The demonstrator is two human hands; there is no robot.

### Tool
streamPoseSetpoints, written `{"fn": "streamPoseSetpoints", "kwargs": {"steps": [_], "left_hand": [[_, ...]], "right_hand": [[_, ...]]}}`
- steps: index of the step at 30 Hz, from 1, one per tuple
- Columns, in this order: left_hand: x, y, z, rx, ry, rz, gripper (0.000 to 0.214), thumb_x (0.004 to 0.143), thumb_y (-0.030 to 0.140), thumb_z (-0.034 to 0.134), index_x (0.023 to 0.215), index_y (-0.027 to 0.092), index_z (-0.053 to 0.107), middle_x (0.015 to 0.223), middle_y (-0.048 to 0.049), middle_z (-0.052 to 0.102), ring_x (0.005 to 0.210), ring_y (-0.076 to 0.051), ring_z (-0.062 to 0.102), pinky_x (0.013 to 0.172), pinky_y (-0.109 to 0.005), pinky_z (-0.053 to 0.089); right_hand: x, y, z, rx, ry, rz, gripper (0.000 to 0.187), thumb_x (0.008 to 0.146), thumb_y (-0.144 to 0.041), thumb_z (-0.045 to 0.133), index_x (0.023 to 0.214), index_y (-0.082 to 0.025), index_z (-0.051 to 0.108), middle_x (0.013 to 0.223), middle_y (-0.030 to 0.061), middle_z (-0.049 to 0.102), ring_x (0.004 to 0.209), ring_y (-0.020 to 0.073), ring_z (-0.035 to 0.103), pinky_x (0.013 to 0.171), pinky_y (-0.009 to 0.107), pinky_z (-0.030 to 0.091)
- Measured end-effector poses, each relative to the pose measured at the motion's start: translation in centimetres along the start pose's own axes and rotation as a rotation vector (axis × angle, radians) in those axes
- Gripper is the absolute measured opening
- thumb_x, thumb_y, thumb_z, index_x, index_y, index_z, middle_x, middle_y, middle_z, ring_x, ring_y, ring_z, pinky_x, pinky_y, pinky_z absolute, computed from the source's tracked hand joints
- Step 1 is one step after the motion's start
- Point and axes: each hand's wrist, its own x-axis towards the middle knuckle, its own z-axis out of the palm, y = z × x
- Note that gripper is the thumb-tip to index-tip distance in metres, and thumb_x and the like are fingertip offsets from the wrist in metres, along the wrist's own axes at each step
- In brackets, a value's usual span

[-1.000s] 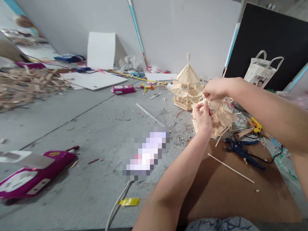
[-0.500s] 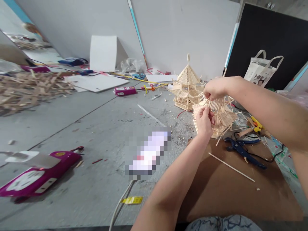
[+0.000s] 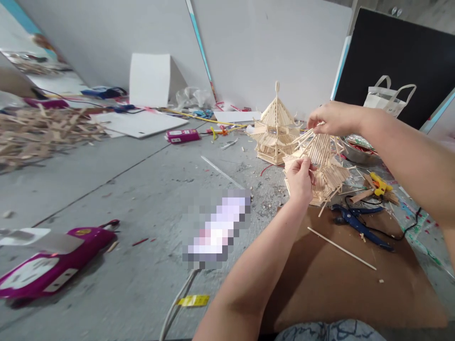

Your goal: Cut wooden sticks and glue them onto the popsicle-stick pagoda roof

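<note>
A small pavilion model made of thin wooden sticks (image 3: 322, 151) stands on the right of the table, its pointed roof partly behind my hands. My left hand (image 3: 300, 177) is at the front left of the roof, thumb and fingertips pressed together; what lies between them is too small to make out. Over the roof's peak is my right hand (image 3: 329, 118), fingers bent and closed together, their tips partly hidden. Just behind on the left rises a similar tiered stick pavilion (image 3: 277, 128) with a knobbed top.
Blue pliers (image 3: 362, 227) and a loose stick (image 3: 341, 248) lie on brown cardboard (image 3: 341, 293). A yellow glue gun (image 3: 379, 184) rests behind them. Left are a blurred-out phone (image 3: 220, 227), a magenta power strip (image 3: 60, 260) and a stick heap (image 3: 46, 137).
My right hand has moved up from beside my left hand to the roof's peak, uncovering more of the roof. My left hand has stayed nearly in place.
</note>
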Motion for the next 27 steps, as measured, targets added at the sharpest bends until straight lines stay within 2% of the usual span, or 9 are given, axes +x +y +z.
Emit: {"fn": "streamPoseSetpoints", "kwargs": {"steps": [5, 9, 14, 21, 27], "left_hand": [[0.1, 0.3, 0.0, -0.009, -0.004, -0.022, 0.02, 0.069, 0.03, 0.06, 0.064, 0.016, 0.047, 0.048, 0.0059, 0.053, 0.027, -0.002, 0.031, 0.031, -0.017, 0.025], [0.0, 1.0, 0.1, -0.027, -0.015, -0.097, 0.016, 0.069, 0.027, 0.059, 0.064, 0.016, 0.049, 0.048, 0.005, 0.054, 0.026, -0.002, 0.031, 0.031, -0.018, 0.026], [0.0, 1.6, 0.2, -0.048, 0.007, -0.18, 0.017, 0.069, 0.025, 0.059, 0.062, 0.015, 0.047, 0.048, 0.0033, 0.055, 0.027, -0.003, 0.031, 0.032, -0.018, 0.026], [0.1, 2.3, 0.4, -0.08, 0.036, -0.316, 0.011, 0.072, 0.021, 0.055, 0.068, 0.016, 0.046, 0.046, 0.003, 0.055, 0.027, -0.003, 0.031, 0.033, -0.018, 0.023], [0.2, 2.6, 0.4, -0.064, 0.033, -0.369, 0.012, 0.074, 0.022, 0.054, 0.069, 0.018, 0.045, 0.046, 0.0036, 0.055, 0.027, -0.003, 0.029, 0.033, -0.018, 0.021]], "right_hand": [[-0.7, 0.4, 0.5, 0.0, 0.053, 0.001, 0.02, 0.076, -0.035, 0.058, 0.087, -0.02, 0.067, 0.083, 0.0027, 0.066, 0.077, 0.0167, 0.06, 0.068, 0.032, 0.045], [-1.6, 0.4, -0.1, -0.001, 0.069, 0.089, 0.023, 0.078, -0.036, 0.056, 0.091, -0.02, 0.066, 0.086, 0.0039, 0.066, 0.082, 0.0181, 0.06, 0.072, 0.033, 0.044], [-3.0, 0.3, -0.6, -0.002, 0.109, 0.088, 0.03, 0.079, -0.039, 0.052, 0.094, -0.016, 0.066, 0.088, 0.0045, 0.065, 0.085, 0.0184, 0.059, 0.076, 0.034, 0.043], [-4.6, -0.3, -0.7, 0.019, 0.069, 0.143, 0.031, 0.079, -0.036, 0.049, 0.098, -0.018, 0.066, 0.097, 0.0048, 0.065, 0.092, 0.0199, 0.058, 0.081, 0.034, 0.042], [-5.3, 0.0, -0.4, 0.001, 0.079, 0.135, 0.031, 0.078, -0.038, 0.049, 0.098, -0.02, 0.066, 0.096, 0.0041, 0.065, 0.092, 0.02, 0.057, 0.079, 0.034, 0.042]]}}
